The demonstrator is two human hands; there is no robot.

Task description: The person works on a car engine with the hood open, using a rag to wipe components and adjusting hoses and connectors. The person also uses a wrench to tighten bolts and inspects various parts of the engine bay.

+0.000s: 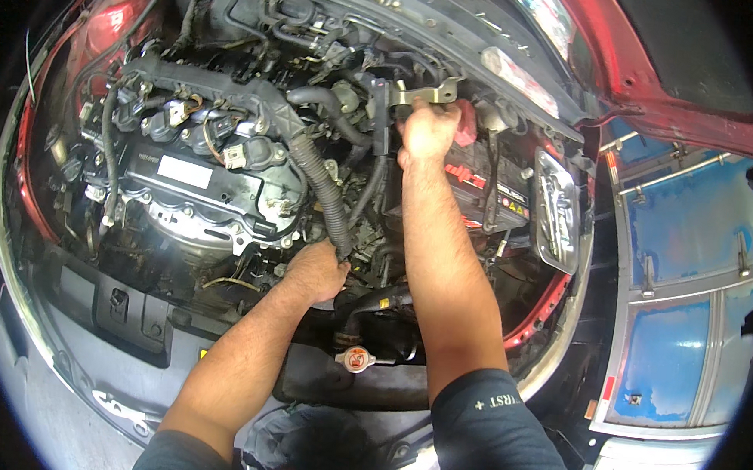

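My right hand (428, 135) is closed at a bent metal bracket (430, 93), beside the black battery (483, 185). The bracket's upper edge and right end show past my fingers. A black upright plastic piece (380, 119) stands just left of that hand. Lower down, my left hand (315, 274) reaches into the engine bay beside the ribbed black hose (320, 175). Its fingers are curled, and the fingertips and whatever they grip are hidden. Right of it runs a thick black radiator hose (377, 302).
The engine (194, 181) with its black cover fills the left side. A metal tray of tools (555, 211) rests right of the battery. A radiator cap (355, 359) sits near the front edge. The raised red hood (651, 114) is at upper right, with blue-panelled metal doors (675, 279) beyond.
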